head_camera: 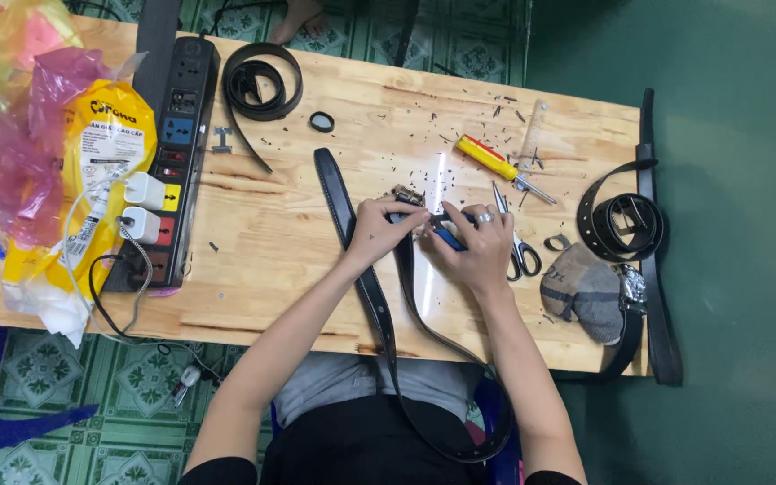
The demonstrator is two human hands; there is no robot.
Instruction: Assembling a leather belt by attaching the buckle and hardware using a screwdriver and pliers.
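Note:
My left hand (381, 229) pinches the buckle end of a black belt (341, 199) on the wooden table (298, 269); the metal buckle (409, 195) shows just above my fingers. My right hand (476, 242), a ring on one finger, grips a blue-handled tool (448, 237) pressed against the same belt end. The belt loops off the table's near edge down over my lap and back up. What the tool's tip does is hidden by my fingers.
Scissors (520, 244) and a yellow-and-red screwdriver (494, 162) lie right of my hands. A grey cloth (583, 289) and coiled black belts (626, 224) sit at the right end, another coiled belt (260, 83) at the back. A black power strip (172, 153) and plastic bags (65, 171) fill the left.

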